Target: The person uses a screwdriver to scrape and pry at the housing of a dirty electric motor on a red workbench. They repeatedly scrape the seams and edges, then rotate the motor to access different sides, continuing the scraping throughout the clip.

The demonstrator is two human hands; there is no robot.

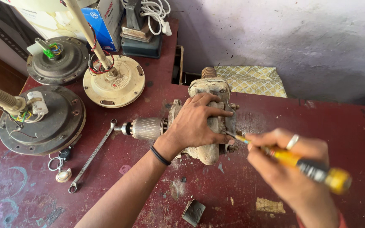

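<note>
Lying at the far left of the dark red bench are three fan motors: a dark one nearest, a grey one behind it, and a cream one beside that. A key ring and a spanner rest just right of the dark one. At mid-bench the left hand presses down on a grimy, off-white motor, fingers spread and curled over its casing, gripping it. A ribbed armature juts from the motor's left side, just beside the wrist. The right hand is clenched round a yellow-handled screwdriver, whose tip touches the motor's right edge, close to the left fingertips. The motor lies under the left hand and left of the right.
</note>
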